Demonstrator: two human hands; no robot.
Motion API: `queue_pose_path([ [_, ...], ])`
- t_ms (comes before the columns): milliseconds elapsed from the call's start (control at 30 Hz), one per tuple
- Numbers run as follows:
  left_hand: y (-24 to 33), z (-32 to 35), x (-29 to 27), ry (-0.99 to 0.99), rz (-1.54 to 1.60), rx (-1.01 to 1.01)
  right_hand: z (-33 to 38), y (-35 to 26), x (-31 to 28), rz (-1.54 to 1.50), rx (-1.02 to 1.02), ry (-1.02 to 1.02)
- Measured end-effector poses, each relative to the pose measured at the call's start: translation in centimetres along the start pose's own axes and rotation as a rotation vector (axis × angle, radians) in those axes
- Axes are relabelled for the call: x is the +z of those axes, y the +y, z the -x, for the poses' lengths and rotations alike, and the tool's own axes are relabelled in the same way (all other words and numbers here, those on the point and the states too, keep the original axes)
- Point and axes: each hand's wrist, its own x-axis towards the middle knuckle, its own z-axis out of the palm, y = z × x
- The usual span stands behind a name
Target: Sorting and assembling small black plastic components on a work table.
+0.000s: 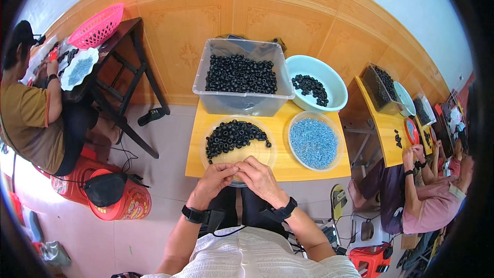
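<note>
My left hand (212, 181) and my right hand (261, 179) meet fingertip to fingertip over the near edge of a shallow round clear dish (270, 158). Both are closed in a pinch; whatever lies between the fingertips is too small to make out. Small black ring-shaped parts (234, 136) cover the far and left side of that dish. To its right stands a round clear tub (339, 146) full of small pale-blue pieces (313, 143).
Behind the dish, a clear plastic bin (242, 104) holds many black parts, beside a light-blue basin (337, 80) with more. All rest on a yellow wooden table (288, 172). Co-workers sit left (38, 118) and right (427, 206). A red bucket (136, 201) stands on the floor.
</note>
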Motion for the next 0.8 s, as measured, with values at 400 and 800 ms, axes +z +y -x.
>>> queue_pose_path([
  [400, 0.3, 0.3, -0.1, 0.06, 0.058, -0.054, 0.1, 0.1, 0.3, 0.055, -0.002, -0.027],
  [800, -0.3, 0.1, -1.7, 0.017, 0.08, 0.027, 0.6, 1.2, 0.5, 0.079, 0.018, 0.041],
])
